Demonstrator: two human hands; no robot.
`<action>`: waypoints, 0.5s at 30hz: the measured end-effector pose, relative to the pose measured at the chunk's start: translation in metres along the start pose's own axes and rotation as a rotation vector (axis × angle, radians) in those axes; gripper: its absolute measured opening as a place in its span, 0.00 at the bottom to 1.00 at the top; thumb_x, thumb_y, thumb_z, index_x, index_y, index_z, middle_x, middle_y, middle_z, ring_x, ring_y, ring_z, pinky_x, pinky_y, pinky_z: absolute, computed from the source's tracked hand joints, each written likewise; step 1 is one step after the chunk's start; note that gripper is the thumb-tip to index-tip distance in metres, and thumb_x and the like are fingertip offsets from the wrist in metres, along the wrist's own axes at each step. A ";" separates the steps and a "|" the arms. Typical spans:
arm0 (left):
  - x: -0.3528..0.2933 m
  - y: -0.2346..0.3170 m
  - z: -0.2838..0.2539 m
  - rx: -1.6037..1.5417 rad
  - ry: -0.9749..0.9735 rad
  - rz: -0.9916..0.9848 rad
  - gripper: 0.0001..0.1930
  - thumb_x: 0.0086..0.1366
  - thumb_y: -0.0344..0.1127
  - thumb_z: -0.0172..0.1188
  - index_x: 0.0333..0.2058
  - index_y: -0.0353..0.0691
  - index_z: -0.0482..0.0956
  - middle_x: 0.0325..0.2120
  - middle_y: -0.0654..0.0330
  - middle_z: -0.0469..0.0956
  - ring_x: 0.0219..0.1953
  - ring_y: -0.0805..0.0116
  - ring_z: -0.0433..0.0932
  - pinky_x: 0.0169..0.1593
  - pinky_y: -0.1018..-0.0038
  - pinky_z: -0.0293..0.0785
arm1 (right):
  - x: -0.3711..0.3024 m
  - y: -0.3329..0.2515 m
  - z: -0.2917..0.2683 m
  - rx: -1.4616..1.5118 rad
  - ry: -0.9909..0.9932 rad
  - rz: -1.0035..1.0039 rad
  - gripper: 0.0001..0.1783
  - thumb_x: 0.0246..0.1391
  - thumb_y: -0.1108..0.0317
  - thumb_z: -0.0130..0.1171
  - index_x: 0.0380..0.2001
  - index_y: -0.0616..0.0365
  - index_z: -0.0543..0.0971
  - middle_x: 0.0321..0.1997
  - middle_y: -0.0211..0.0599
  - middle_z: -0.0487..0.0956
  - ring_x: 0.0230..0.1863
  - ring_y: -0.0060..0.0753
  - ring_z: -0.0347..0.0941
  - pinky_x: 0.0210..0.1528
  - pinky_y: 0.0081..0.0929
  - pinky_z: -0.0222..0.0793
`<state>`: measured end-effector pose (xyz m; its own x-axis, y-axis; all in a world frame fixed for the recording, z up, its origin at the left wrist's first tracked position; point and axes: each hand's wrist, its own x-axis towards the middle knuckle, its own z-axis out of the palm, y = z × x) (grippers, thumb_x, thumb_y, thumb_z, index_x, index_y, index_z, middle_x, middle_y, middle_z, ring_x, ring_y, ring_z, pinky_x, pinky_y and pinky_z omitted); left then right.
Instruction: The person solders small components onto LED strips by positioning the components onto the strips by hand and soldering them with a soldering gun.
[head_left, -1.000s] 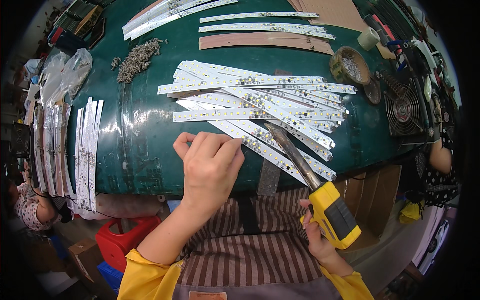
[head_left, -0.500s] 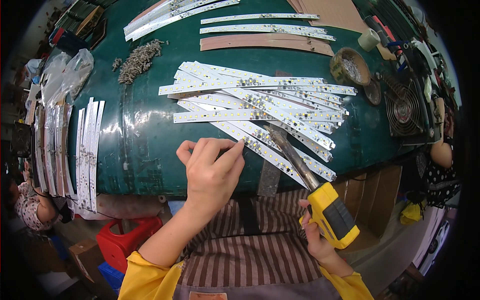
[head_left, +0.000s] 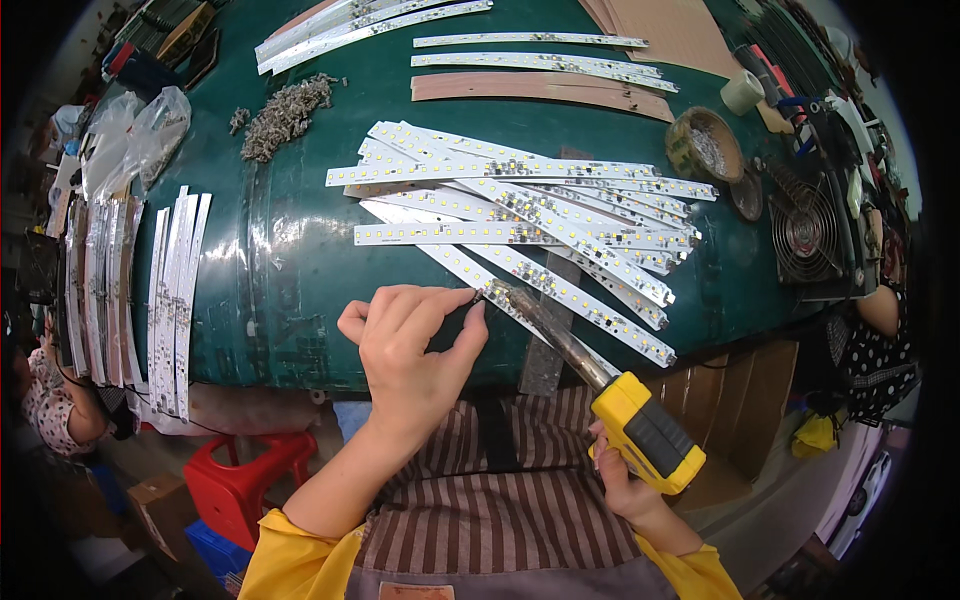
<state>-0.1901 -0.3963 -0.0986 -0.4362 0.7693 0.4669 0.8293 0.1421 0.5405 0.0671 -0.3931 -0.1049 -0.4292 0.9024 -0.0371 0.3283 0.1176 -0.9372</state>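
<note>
Left hand (head_left: 415,345) crept right — pinching the white LED strip (head_left: 560,290).

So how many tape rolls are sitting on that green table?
2: a wide brownish tape roll near the table's right side, left of the black fan, and a small pale roll just above it. Others may be hidden in the clutter.

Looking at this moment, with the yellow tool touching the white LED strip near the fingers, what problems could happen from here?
1. The tip of the yellow tool in the right hand meets the LED strip right beside the left hand fingertips; if it is hot, they could be burned.
2. That strip lies under a loosely crossed pile of strips; a nudge may shift them.
</note>
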 end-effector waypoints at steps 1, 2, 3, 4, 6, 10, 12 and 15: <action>0.000 0.000 0.000 0.002 -0.001 -0.002 0.09 0.48 0.31 0.71 0.30 0.47 0.83 0.27 0.71 0.80 0.34 0.71 0.75 0.45 0.68 0.53 | 0.000 -0.001 0.000 -0.012 0.000 0.010 0.13 0.47 0.66 0.66 0.35 0.61 0.81 0.32 0.42 0.79 0.30 0.45 0.78 0.33 0.31 0.74; -0.001 -0.001 0.000 0.003 0.000 -0.004 0.09 0.48 0.31 0.71 0.30 0.47 0.83 0.27 0.71 0.80 0.34 0.71 0.75 0.45 0.68 0.53 | 0.001 -0.002 0.000 -0.012 -0.003 0.010 0.13 0.47 0.66 0.66 0.35 0.61 0.81 0.32 0.42 0.79 0.30 0.45 0.78 0.33 0.31 0.74; -0.001 -0.001 0.000 0.002 -0.005 -0.005 0.09 0.48 0.31 0.71 0.30 0.47 0.83 0.27 0.71 0.80 0.35 0.71 0.75 0.45 0.67 0.53 | 0.002 -0.003 -0.001 -0.016 -0.013 0.015 0.13 0.46 0.66 0.66 0.35 0.61 0.81 0.33 0.43 0.79 0.31 0.45 0.78 0.33 0.31 0.75; -0.001 -0.002 0.001 0.002 -0.010 -0.006 0.09 0.48 0.31 0.71 0.30 0.48 0.83 0.27 0.71 0.79 0.35 0.71 0.74 0.45 0.67 0.53 | 0.003 -0.004 -0.001 -0.019 -0.022 0.020 0.14 0.46 0.66 0.65 0.36 0.60 0.81 0.34 0.43 0.80 0.31 0.46 0.78 0.34 0.32 0.75; -0.001 -0.002 0.001 0.003 -0.010 -0.014 0.09 0.47 0.32 0.71 0.30 0.48 0.83 0.27 0.71 0.79 0.35 0.71 0.74 0.46 0.66 0.53 | 0.001 -0.002 0.000 -0.025 -0.018 0.013 0.14 0.46 0.66 0.65 0.36 0.60 0.81 0.34 0.44 0.80 0.32 0.46 0.79 0.34 0.32 0.75; -0.001 -0.003 0.000 0.017 -0.022 -0.027 0.08 0.48 0.32 0.71 0.29 0.49 0.83 0.26 0.71 0.78 0.36 0.71 0.73 0.46 0.66 0.53 | 0.002 -0.005 0.001 -0.018 -0.009 0.017 0.14 0.45 0.66 0.65 0.36 0.60 0.81 0.34 0.44 0.80 0.31 0.47 0.79 0.34 0.32 0.75; -0.002 -0.003 0.000 0.015 -0.022 -0.034 0.08 0.48 0.32 0.71 0.29 0.49 0.83 0.26 0.72 0.78 0.36 0.71 0.73 0.46 0.66 0.53 | 0.005 -0.006 0.002 -0.031 -0.003 0.000 0.14 0.44 0.66 0.65 0.36 0.60 0.81 0.34 0.43 0.80 0.31 0.46 0.78 0.34 0.32 0.75; -0.002 -0.003 0.000 0.024 -0.024 -0.032 0.08 0.48 0.32 0.71 0.29 0.49 0.84 0.25 0.72 0.76 0.36 0.71 0.72 0.46 0.65 0.53 | 0.010 -0.009 0.003 -0.043 0.022 -0.041 0.13 0.43 0.67 0.66 0.35 0.59 0.82 0.33 0.42 0.79 0.29 0.45 0.77 0.31 0.32 0.74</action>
<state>-0.1921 -0.3980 -0.1012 -0.4545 0.7789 0.4321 0.8230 0.1817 0.5382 0.0573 -0.3859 -0.0976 -0.4250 0.9052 0.0088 0.3473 0.1720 -0.9219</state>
